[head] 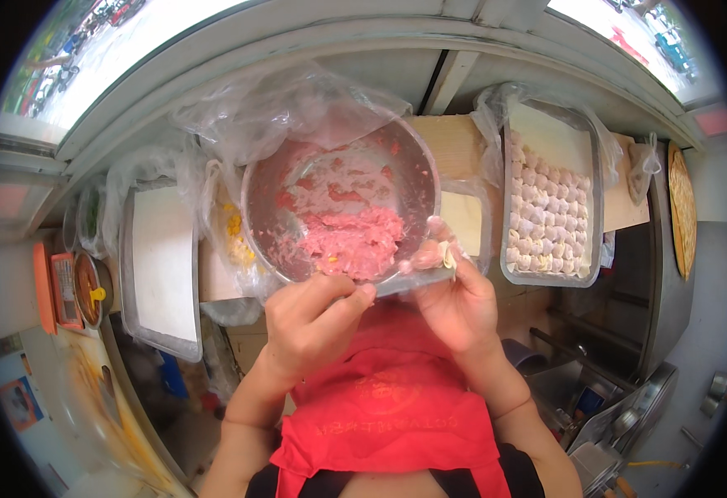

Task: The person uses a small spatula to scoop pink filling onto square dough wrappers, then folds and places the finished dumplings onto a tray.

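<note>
A large steel bowl [422, 146] stands before me with pink minced meat [357, 239] heaped toward its near side, a few yellow kernels in it. My right hand [456, 295], at the bowl's near right rim, holds several small filled wontons [428, 254] between fingers and thumb. Their wrappers look pale and thin, with pink filling showing through. At the near rim, my left hand [316, 320] has its fingers curled, thumb against the forefinger. Whether something thin is pinched there is hidden. Pale square wrappers [461, 218] lie right of the bowl, partly behind my right hand.
Rows of wontons [547, 215] fill much of a metal tray [596, 218] on the right. A paper-lined tray [164, 261] lies left, near a plastic bag with yellow corn kernels [234, 227]. Clear plastic sheeting [313, 103] drapes the bowl's far rim. A pot with a yellow-handled utensil [97, 294] stands far left.
</note>
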The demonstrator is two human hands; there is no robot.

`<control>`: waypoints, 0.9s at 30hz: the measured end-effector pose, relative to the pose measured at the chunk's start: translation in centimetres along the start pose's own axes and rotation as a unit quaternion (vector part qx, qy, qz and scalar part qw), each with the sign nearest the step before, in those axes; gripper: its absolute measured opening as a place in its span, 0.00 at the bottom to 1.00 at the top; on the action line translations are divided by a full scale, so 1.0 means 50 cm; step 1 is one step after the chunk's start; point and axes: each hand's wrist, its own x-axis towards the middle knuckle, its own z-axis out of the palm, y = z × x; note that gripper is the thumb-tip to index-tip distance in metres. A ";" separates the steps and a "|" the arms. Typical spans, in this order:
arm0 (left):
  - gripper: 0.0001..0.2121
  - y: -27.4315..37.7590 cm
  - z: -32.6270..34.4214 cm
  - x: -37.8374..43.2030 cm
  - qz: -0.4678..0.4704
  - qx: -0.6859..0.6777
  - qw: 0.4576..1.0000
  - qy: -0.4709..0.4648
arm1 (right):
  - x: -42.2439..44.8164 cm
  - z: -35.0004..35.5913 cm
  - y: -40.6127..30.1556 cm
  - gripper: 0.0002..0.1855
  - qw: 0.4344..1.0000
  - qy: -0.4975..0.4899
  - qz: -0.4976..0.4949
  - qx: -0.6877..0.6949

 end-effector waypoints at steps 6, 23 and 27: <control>0.10 0.014 0.013 0.008 -0.021 0.067 0.997 -0.017 | 0.006 0.030 0.005 0.09 0.997 0.078 -0.025 -0.008; 0.08 0.009 -0.002 -0.012 -0.106 -0.007 0.994 -0.010 | 0.117 -0.097 -0.366 0.18 0.705 0.154 -0.373 -0.583; 0.08 0.008 0.003 -0.014 -0.092 -0.013 0.996 -0.013 | 0.177 -0.129 -0.475 0.14 0.430 0.191 -0.348 -0.811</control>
